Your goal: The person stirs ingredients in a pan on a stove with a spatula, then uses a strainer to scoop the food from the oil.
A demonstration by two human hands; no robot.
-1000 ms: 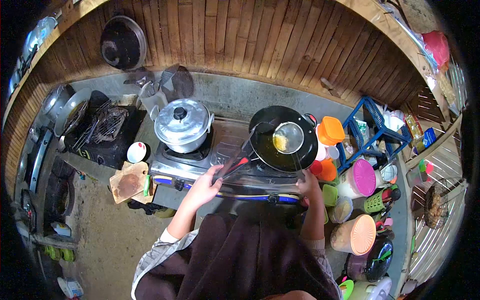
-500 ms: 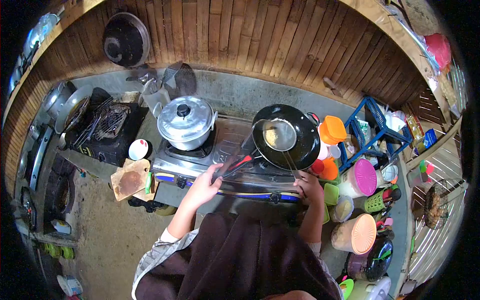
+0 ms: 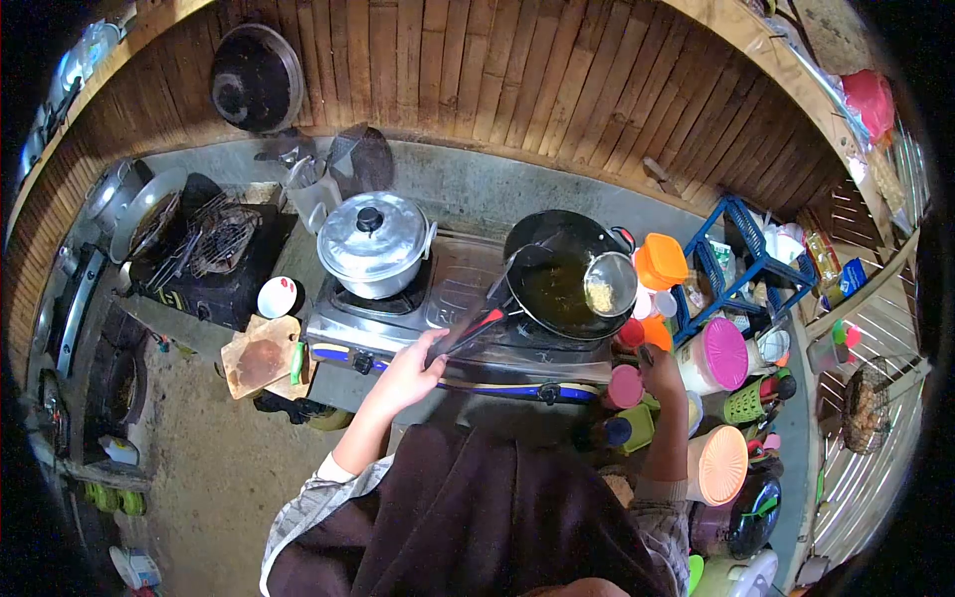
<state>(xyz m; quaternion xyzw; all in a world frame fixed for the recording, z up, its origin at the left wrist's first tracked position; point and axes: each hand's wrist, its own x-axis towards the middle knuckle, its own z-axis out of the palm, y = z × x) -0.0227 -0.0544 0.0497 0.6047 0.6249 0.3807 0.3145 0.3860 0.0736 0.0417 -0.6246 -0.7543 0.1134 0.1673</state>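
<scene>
My left hand (image 3: 413, 368) is closed round the dark handle of a long utensil, probably a spatula (image 3: 489, 296). Its far end reaches over the left rim of the black wok (image 3: 517, 234); the tip's shape is hard to make out. Beside it runs the wok's red-and-black handle (image 3: 482, 323). In my right hand (image 3: 660, 373) is the handle of a round wire strainer (image 3: 622, 277). Small pale golden pieces (image 3: 599, 298) lie in the strainer, which is over the wok's right side. Dark yellowish oil (image 3: 559, 289) shows inside the wok.
A lidded aluminium pot (image 3: 370, 244) occupies the left burner of the gas stove (image 3: 453, 284). Plastic containers, including a pink-lidded tub (image 3: 724, 355), crowd the right side near a blue rack (image 3: 734, 239). A chopping board (image 3: 261, 360) lies left.
My right hand and the strainer have moved right, from the wok's middle to its right side. The oil now shows more. My left hand has barely moved.
</scene>
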